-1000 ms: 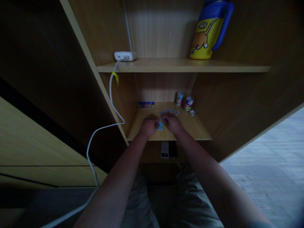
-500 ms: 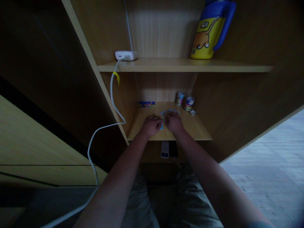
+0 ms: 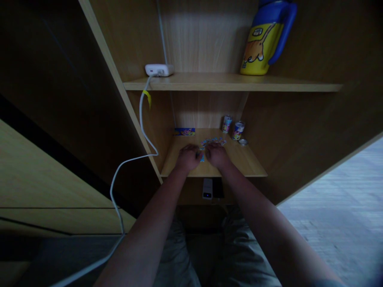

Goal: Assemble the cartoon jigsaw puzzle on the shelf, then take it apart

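My left hand (image 3: 188, 156) rests on the lower wooden shelf (image 3: 176, 167), its fingers curled in at the left side of a small light-blue patch of jigsaw pieces (image 3: 202, 158). Opposite it, my right hand (image 3: 217, 154) has its fingers bent and pressed together at the right side of that patch. Whatever the fingertips pinch is hidden or too small to name. Just beyond the right hand lies a loose scatter of jigsaw pieces (image 3: 214, 141) in blue, pink and white.
Behind stand two small printed tins (image 3: 226, 124) (image 3: 238, 130), with a round metal lid (image 3: 243, 142) beside them. A blue picture card (image 3: 184, 132) lies back left. Above are a white charger (image 3: 159, 70) with its cable and a yellow-blue mug (image 3: 259, 44). A power bank (image 3: 207, 188) sits below.
My left hand has shifted slightly left, and my right hand slightly left and nearer. A small piece now shows between the fingertips, above the blue patch.
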Motion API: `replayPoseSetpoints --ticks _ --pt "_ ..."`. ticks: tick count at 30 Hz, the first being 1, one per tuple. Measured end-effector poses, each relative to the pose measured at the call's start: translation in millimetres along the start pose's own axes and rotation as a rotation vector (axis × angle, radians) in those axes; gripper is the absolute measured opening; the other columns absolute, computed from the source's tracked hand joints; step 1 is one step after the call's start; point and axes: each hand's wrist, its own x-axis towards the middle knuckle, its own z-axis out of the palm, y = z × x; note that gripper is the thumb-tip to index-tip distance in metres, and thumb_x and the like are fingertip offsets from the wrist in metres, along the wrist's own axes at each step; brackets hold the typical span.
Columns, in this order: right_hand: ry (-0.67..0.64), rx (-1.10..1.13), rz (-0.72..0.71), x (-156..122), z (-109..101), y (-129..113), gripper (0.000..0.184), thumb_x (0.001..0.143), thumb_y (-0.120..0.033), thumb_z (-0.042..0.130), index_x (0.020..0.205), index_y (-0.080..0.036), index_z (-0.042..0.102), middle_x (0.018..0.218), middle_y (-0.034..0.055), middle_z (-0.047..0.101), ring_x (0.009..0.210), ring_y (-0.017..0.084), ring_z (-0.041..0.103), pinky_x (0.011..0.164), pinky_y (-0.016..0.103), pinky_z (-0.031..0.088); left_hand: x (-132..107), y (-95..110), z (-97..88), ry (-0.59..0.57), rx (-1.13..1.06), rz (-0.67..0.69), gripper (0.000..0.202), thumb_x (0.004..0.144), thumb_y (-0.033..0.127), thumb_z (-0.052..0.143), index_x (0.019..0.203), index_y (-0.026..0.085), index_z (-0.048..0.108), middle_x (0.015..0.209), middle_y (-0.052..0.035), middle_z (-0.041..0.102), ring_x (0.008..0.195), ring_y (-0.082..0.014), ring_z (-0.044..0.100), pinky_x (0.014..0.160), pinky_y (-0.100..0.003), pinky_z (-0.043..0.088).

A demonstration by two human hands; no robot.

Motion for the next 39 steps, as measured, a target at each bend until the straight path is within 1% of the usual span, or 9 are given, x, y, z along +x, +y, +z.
replayPoseSetpoints --ticks 5,9,13,18,23,27,31,34,39 --pt "-0.028 -0.002 0.034 0 4 0 0.046 0.113 -0.036 0.050 0.151 -0.018 0.070 0.155 0.0185 0.068 0.144 0.037 0.057 0.121 0.053 0.045 1 -1 -1.0 -0.018 -0.044 0.087 0.027 0.108 0.037 0.064 0.122 0.023 0.081 0.128 -0.0101 0.082 0.127 -0.0289 0.070 0.119 -0.043 0.050" --pt "-0.081 -0.040 0.062 1 6 0 0.053 0.114 -0.046 0.047 0.160 -0.026 0.065 0.167 0.0137 0.059 0.153 0.040 0.049 0.124 0.058 0.040 1 2 -3.8 0.033 0.063 -0.062 0.031 0.109 0.025 0.053 0.122 0.017 0.080 0.126 -0.0165 0.080 0.123 -0.0331 0.070 0.114 -0.047 0.052" --pt "-0.115 -0.039 0.051 5 10 1 0.054 0.114 -0.041 0.046 0.161 -0.022 0.063 0.171 0.0135 0.055 0.156 0.037 0.047 0.130 0.056 0.034 -2 2 -9.1 0.052 0.084 -0.239 0.034 0.100 0.010 0.058 0.125 0.015 0.080 0.131 -0.0210 0.077 0.128 -0.0396 0.067 0.109 -0.051 0.053" --pt "-0.032 0.021 -0.003 6 14 5 0.049 0.111 -0.035 0.051 0.155 -0.019 0.068 0.163 0.0163 0.064 0.154 0.035 0.051 0.131 0.055 0.033 -3 0 -14.1 0.037 0.059 -0.281 0.032 0.095 0.006 0.060 0.115 0.016 0.084 0.125 -0.0195 0.079 0.121 -0.0383 0.071 0.104 -0.048 0.055" --pt "0.050 0.173 -0.235 4 14 9 0.031 0.105 -0.048 0.071 0.122 -0.024 0.081 0.148 0.0122 0.073 0.143 0.033 0.060 0.127 0.052 0.039 -1 -1 -12.1 0.018 0.024 -0.239 0.031 0.092 0.005 0.063 0.106 0.016 0.088 0.119 -0.0188 0.081 0.117 -0.0364 0.073 0.104 -0.044 0.054" --pt "0.075 0.218 -0.248 5 15 11 0.033 0.100 -0.054 0.079 0.111 -0.023 0.080 0.132 0.0133 0.078 0.133 0.034 0.065 0.122 0.053 0.044 0 -2 -11.1 0.038 0.015 -0.241 0.033 0.094 0.006 0.061 0.112 0.015 0.087 0.123 -0.0197 0.080 0.118 -0.0351 0.073 0.105 -0.042 0.053" --pt "0.096 0.238 -0.248 5 17 12 0.032 0.100 -0.055 0.079 0.105 -0.023 0.077 0.130 0.0139 0.078 0.131 0.034 0.066 0.120 0.054 0.045 1 -5 -12.8 0.072 0.036 -0.339 0.035 0.098 0.011 0.059 0.121 0.010 0.084 0.128 -0.0254 0.077 0.123 -0.0393 0.072 0.106 -0.046 0.053" --pt "0.092 0.242 -0.251 6 18 13 0.032 0.100 -0.056 0.079 0.103 -0.024 0.076 0.129 0.0141 0.077 0.130 0.033 0.066 0.119 0.054 0.046 2 -6 -13.5 0.069 0.048 -0.401 0.035 0.103 0.026 0.060 0.122 0.007 0.084 0.125 -0.0289 0.077 0.121 -0.0446 0.072 0.102 -0.051 0.054" --pt "0.066 0.253 -0.273 7 17 14 0.031 0.100 -0.055 0.080 0.101 -0.024 0.076 0.122 0.0139 0.077 0.126 0.032 0.067 0.118 0.053 0.047 3 -5 -12.9 0.009 0.097 -0.397 0.037 0.102 0.045 0.070 0.118 0.015 0.086 0.135 -0.0247 0.075 0.131 -0.0454 0.066 0.105 -0.052 0.053"
